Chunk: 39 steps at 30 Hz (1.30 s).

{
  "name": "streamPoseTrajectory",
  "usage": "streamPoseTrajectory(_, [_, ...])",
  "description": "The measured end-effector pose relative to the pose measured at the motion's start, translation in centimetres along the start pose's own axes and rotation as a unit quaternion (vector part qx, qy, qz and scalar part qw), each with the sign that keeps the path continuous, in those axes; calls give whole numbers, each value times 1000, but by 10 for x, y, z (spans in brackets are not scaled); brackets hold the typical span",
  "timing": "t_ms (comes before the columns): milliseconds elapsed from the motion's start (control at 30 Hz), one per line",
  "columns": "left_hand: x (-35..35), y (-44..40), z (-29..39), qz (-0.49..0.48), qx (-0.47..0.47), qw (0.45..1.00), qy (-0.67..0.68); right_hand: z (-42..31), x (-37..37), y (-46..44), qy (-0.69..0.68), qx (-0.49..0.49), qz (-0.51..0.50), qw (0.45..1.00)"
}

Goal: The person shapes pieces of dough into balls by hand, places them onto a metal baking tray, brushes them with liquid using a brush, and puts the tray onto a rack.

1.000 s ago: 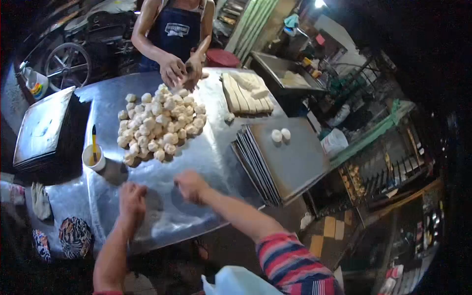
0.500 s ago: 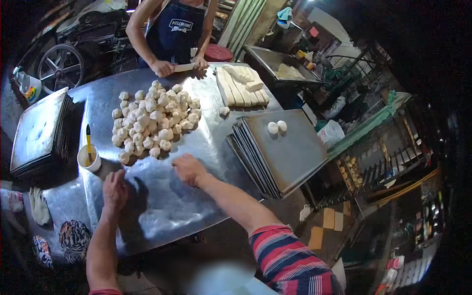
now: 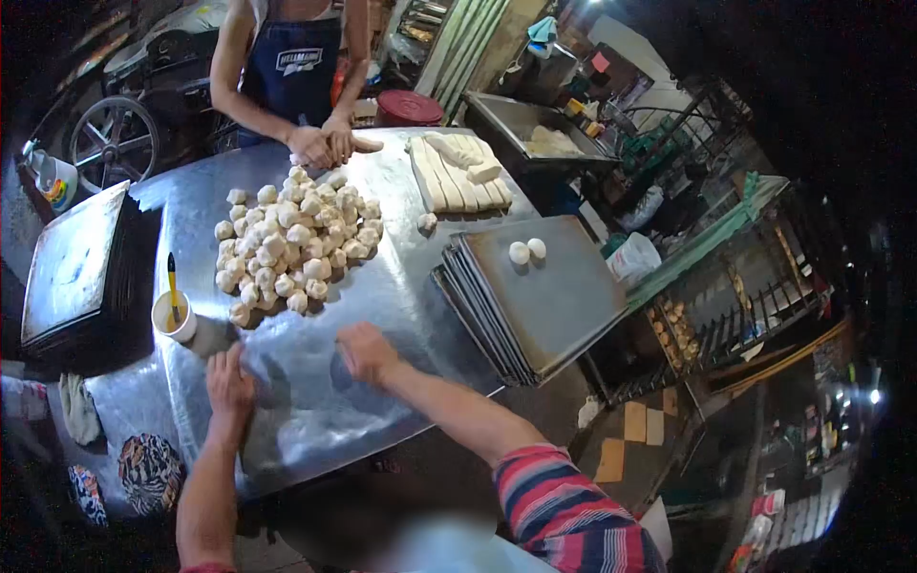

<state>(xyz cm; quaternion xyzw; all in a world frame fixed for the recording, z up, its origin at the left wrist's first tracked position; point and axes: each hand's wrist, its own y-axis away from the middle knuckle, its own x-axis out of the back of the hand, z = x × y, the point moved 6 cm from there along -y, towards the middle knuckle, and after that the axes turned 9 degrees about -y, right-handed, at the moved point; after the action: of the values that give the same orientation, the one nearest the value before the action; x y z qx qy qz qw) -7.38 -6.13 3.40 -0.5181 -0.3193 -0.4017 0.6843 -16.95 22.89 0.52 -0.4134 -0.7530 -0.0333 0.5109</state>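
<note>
My left hand [image 3: 230,384] is curled down on the metal table [image 3: 315,406], just below the white cup [image 3: 174,317] with a brush [image 3: 173,279] in it. My right hand [image 3: 368,353] rests on the table to its right, fingers bent inward and pressed together. Whatever lies under either palm is hidden. Beyond both hands is a heap of dough balls [image 3: 291,244]. Two smooth round dough balls [image 3: 519,253] sit on the top baking tray [image 3: 559,301] of the stack at the right.
A co-worker's hands [image 3: 323,143] hold a piece of dough [image 3: 367,145] at the far edge. Thick dough strips [image 3: 449,181] lie at the far right, a lone dough ball [image 3: 427,222] nearby. Another tray stack [image 3: 74,263] and a cloth [image 3: 79,409] are at the left.
Both my hands have shifted slightly, staying on the table. The co-worker's hands have come together around the dough piece. The whole view has moved a little.
</note>
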Motion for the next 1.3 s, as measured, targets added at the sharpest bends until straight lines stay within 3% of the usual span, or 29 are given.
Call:
streamPoseTrajectory(133, [-2,32,56,8,-69,996,62,-36,-11,3,27,17,-34,999])
streamPoseTrajectory(200, [-13,-9,66,-6,-94,995,30,3,-40,-37,49,-2,-247,968])
streamPoseTrajectory(267, [-13,-32,53,-15,-86,996,-18,-4,-10,-72,85,57,-134,986])
streamPoseTrajectory(333, [-8,-33,30,-28,-34,998,-53,1,19,-71,-18,-21,-70,997])
streamPoseTrajectory(400, [1,3,22,-32,-3,999,-11,-16,25,-35,10,-2,-8,1000])
streamPoseTrajectory(467, [4,30,31,-13,10,998,58,-49,15,-9,-20,35,-13,999])
streamPoseTrajectory(533, [6,13,66,-35,-27,998,38,-59,8,-25,-29,108,6,994])
streamPoseTrajectory(633, [-5,-20,64,-30,-67,997,1,-20,-4,-78,-75,89,-63,991])
streamPoseTrajectory(667, [-7,-36,54,-25,-73,997,-14,-17,1,-75,-64,90,-45,993])
streamPoseTrajectory(767, [-7,-21,10,-7,23,999,-24,-10,24,-65,-41,84,13,996])
streamPoseTrajectory(800, [-8,-6,13,-1,25,1000,-14,-12,23,-44,-53,47,-39,997])
streamPoseTrajectory(900, [-12,21,45,35,-38,999,-10,-54,12,-34,-102,116,-42,987])
streamPoseTrajectory(933, [-14,2,54,17,-23,999,-22,-45,5,-53,-102,130,-22,986])
streamPoseTrajectory(1033, [-3,-38,51,-7,-21,999,-36,-17,-2,-98,-41,124,-97,987])
streamPoseTrajectory(1167, [4,-11,8,48,59,994,-79,7,25,-73,-29,105,-26,994])
streamPoseTrajectory(1300, [12,34,24,-5,125,992,-30,-5,47,-41,-22,80,-53,995])
